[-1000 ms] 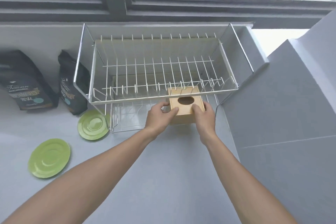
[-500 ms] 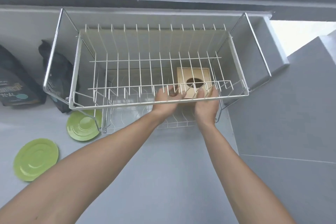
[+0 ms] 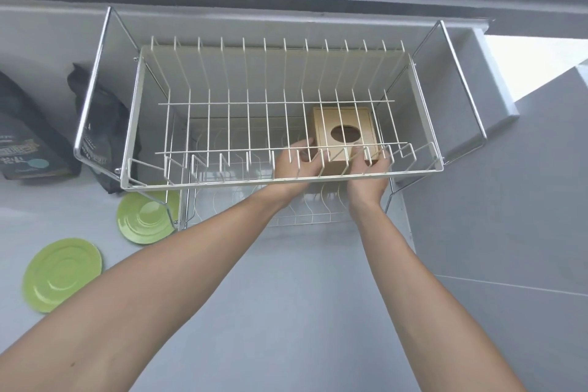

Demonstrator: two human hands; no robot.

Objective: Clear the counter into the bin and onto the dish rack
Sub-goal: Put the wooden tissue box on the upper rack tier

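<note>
A square wooden box (image 3: 345,124) with a round hole in its top sits on the lower tier of the two-tier wire dish rack (image 3: 283,180), seen through the upper tier's wires. My left hand (image 3: 297,165) grips the box's left side and my right hand (image 3: 366,175) its front right corner, both under the upper tier. Two green plates lie on the grey counter: one plate (image 3: 144,216) partly beneath the rack's left end, the other plate (image 3: 62,274) further left and nearer to me.
Two dark coffee bags stand against the back wall, one bag (image 3: 101,137) right behind the rack's left frame, the other bag (image 3: 25,137) at the far left. A grey tiled wall (image 3: 509,232) rises at the right. A window sill runs above the rack.
Both hands have pushed the wooden box from the counter in front of the rack deep onto the lower tier. My view has tilted down and closer to the rack.
</note>
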